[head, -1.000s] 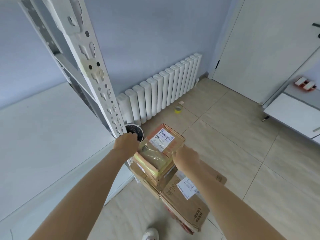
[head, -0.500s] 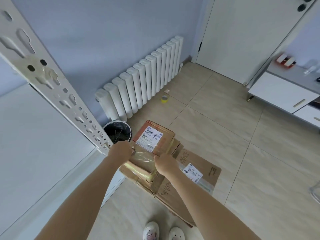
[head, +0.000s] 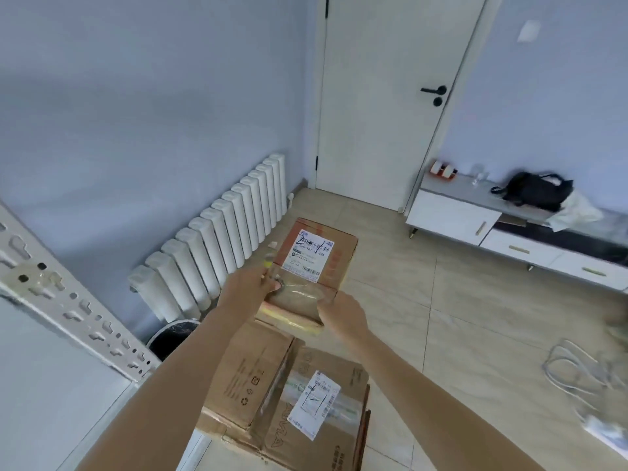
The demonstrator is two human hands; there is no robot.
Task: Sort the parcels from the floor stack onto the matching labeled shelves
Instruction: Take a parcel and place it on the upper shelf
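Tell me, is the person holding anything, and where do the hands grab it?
Yes: a cardboard parcel, above the floor stack. The left hand grips its near left side, the right hand its near right corner.

Brown cardboard parcel (head: 314,266), white label (head: 312,253) with black print, orange markings, yellow tape along near edge. Brown stacked boxes (head: 289,399), white label. White ribbed radiator (head: 217,239); pale blue wall (head: 153,96); beige tiled floor (head: 475,334); black bag (head: 533,190).

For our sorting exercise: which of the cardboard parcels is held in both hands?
The taped parcel with the white label on top, gripped by the left hand and right hand, above the floor stack.
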